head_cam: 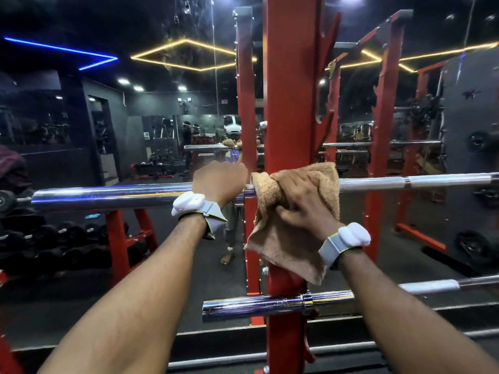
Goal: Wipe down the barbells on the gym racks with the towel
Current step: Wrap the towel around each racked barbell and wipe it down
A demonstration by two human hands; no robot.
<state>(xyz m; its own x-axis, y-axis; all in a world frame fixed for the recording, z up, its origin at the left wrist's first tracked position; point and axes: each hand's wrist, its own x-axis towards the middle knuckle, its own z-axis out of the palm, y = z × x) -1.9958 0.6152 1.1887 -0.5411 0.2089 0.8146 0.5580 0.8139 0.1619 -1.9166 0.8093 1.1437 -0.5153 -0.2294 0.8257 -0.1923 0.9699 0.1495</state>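
Note:
A chrome barbell lies horizontally across the red rack upright at chest height. My left hand grips its thick sleeve just left of the upright. My right hand presses a tan towel around the bar right at the upright; the towel wraps the bar and hangs down below my wrist. A second chrome barbell rests lower on the same rack, below the towel. Both wrists carry white bands.
A wall mirror behind the rack reflects the gym, the rack and a person. A dumbbell rack with black dumbbells on a red frame stands at the left. More red frames and weight plates stand at the right.

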